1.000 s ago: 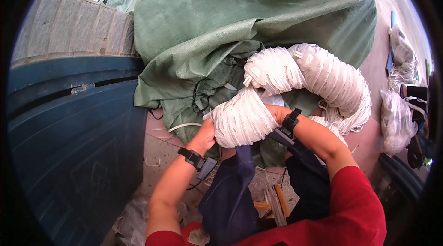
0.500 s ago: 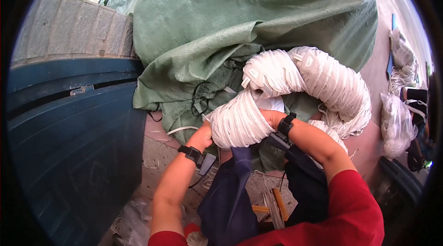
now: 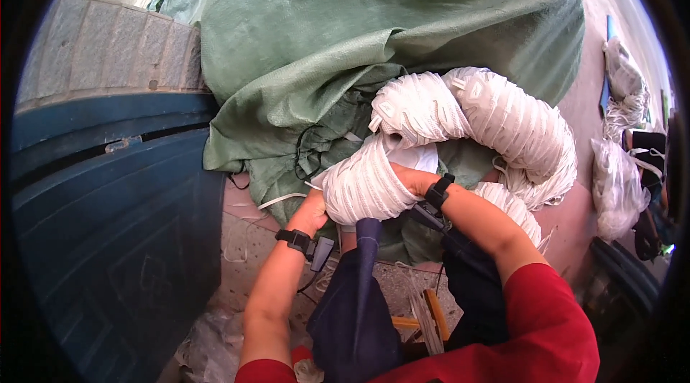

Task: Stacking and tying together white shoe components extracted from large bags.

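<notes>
White ribbed fabric fills my grip: a long stack of white masks [image 3: 460, 131], bent into one arch that curves up from my lap, over, and down again on my right. My left hand [image 3: 313, 210] is pressed against the near end of the stack from the left side, and my right hand [image 3: 411, 180] is clamped over its top from the other side, so both hands squeeze the same end between them. Two black wrist straps, one on each arm. Right behind the arch sits a big green woven sack [image 3: 345, 60], its folds touching the stack, so there is no room forward. On my left a dark blue bin [image 3: 108, 239] walls me in, with only a narrow strip of tiled floor [image 3: 248, 239] between it and my knees. Off to my right the ground opens up more, though two clear plastic bags [image 3: 618, 182] of white stuff sit near the edge there. Below my hands, my dark trousers and a small wooden stool [image 3: 431, 315].
</notes>
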### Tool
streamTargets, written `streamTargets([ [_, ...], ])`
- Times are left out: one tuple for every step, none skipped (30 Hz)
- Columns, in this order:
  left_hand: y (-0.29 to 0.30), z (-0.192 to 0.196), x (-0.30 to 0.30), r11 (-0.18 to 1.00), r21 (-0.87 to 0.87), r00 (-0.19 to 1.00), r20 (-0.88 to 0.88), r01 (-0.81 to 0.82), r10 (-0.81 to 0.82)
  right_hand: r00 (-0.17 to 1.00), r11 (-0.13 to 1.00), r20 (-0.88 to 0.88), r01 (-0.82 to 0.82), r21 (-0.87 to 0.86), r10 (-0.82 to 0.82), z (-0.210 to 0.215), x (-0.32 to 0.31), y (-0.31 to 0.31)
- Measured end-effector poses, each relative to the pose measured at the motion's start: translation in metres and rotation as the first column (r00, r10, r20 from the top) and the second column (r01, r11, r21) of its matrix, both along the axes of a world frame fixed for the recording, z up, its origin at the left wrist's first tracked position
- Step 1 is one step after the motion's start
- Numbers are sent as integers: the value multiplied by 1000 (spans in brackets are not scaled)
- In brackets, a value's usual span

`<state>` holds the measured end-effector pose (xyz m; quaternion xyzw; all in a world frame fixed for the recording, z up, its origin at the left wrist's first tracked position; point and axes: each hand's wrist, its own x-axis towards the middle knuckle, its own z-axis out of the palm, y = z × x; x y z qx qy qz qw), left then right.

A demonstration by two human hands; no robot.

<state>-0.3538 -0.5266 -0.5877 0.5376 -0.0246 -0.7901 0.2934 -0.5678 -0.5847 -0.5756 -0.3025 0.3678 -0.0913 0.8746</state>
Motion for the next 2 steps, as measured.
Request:
streamTargets([
  [0, -1, -1, 999, 30, 1000, 28, -15, 14, 998, 983, 46, 39, -177, -31, -29, -2, 13],
  [1, -2, 1, 999, 31, 999, 31, -16, 15, 998, 984, 50, 38, -175, -30, -31, 0, 14],
])
